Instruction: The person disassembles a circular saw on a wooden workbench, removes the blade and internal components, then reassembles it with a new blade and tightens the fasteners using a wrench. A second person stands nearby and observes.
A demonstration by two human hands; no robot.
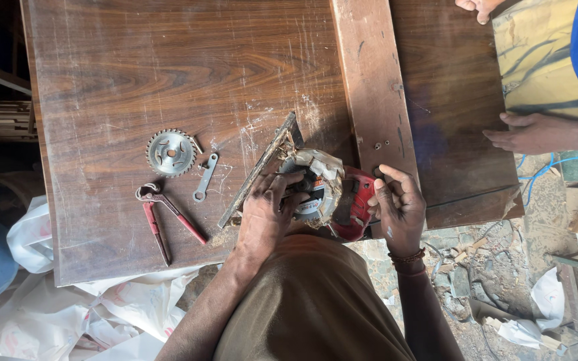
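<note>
**Hands on a circular saw at the table's near edge**

The left hand (267, 212) grips the circular saw (322, 194), fingers curled over it. The right hand (399, 208) rests half-open against its red housing. 1 loose saw blade (170, 152), a spanner (204, 177) and red-handled pliers (166, 214) lie nearby on the wooden table (135, 67).

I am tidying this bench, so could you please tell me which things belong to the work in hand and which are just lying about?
In hand:
- circular saw, red-bodied, on its side
- left hand on the saw's blade side
- right hand by the saw's red body

Lying about:
- loose toothed saw blade
- small flat spanner
- red-handled pliers
- wooden plank
- white plastic bags
</note>
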